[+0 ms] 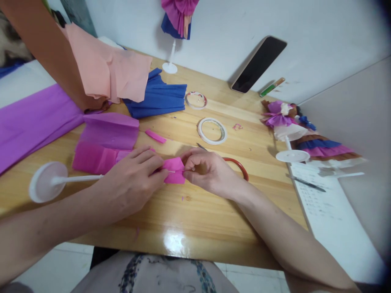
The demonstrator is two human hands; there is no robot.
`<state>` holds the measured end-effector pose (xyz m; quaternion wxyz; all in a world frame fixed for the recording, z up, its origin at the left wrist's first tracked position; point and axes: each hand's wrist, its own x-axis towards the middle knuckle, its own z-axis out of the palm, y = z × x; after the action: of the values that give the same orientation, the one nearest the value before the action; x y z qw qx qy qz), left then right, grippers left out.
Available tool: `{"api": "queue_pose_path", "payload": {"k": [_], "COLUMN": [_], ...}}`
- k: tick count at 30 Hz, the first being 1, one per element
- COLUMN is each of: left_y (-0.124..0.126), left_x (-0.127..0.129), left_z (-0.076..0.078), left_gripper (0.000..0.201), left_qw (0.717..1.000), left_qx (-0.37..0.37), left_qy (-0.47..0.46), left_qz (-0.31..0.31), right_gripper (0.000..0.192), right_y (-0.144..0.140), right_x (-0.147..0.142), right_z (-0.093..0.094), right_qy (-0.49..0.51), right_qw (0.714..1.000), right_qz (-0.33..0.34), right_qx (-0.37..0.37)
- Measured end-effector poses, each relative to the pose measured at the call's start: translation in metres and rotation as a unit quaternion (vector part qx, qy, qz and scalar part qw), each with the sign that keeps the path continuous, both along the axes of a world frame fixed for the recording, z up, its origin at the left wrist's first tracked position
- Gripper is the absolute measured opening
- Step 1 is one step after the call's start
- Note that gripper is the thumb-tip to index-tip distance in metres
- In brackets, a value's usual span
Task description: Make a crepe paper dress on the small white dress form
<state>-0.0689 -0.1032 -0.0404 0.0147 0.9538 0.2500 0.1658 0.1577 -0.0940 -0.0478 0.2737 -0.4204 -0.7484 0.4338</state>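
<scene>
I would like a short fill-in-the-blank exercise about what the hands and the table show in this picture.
1. Both hands pinch a small piece of ____ paper between them.
2. The left hand lies over a white stand whose round base points to the ____.
3. A phone leans against the ____.
4. Two rings of ____ lie on the wooden table.

Missing words: pink; left; wall; tape

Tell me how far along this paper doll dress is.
Done: two dressed dolls, one lying at the right, one by the wall. In hand: left hand and right hand pinch a pink crepe piece. Left: the white stand shows no dress.
</scene>
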Motion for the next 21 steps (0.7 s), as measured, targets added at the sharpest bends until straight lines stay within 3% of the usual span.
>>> {"api": "queue_pose_path", "payload": {"k": [10,17,21], "left_y": [0.0024,0.0030,0.0075], "left_x": [-0.0011,-0.0012,-0.0072], "left_z": [0.0031,0.0007,0.0016], "left_gripper": [0.024,0.021,0.023], "left_qw": [0.998,1.000,0.999], "left_qx": [0.001,0.007,0.011], "left_qy": [-0.067,0.005,-0.040], "left_qz": [-0.005,-0.016,0.025], "right_gripper": [0.020,0.021,0.019], "right_y": [0.0000,0.0006,0.0012], "right_x": [0.0000,0.0014,0.0018], "right_z": [0.0012,0.0018,0.0001], "right_qy": [-0.007,-0.003,0.000], "right_qw": [1.000,1.000,1.000], "right_qz": [-0.001,0.000,0.007], "right_qx": [-0.006,-0.008,-0.015]}}
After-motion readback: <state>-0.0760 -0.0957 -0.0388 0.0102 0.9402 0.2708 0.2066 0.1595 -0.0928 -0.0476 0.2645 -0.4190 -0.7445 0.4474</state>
